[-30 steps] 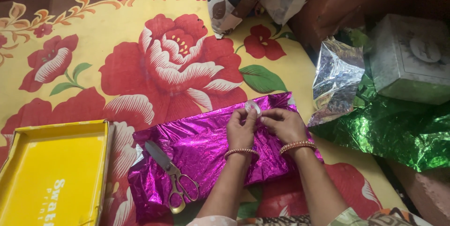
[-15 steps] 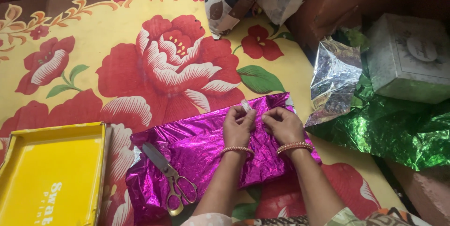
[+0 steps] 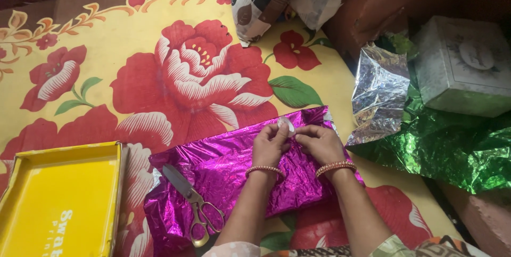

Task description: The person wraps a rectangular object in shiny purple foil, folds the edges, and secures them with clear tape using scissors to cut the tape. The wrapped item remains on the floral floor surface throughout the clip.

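Yellow box lid (image 3: 58,204) lower left; green foil (image 3: 452,150), silver foil (image 3: 380,94), pale box (image 3: 463,65) right.

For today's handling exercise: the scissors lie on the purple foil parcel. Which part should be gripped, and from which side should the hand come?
Probably the gold finger loops of the scissors, approached from the near, lower side. The loops point toward the person and overhang the purple foil parcel edge, while the closed blades point up and left, away. The left hand is nearer; both hands hold a small tape roll.
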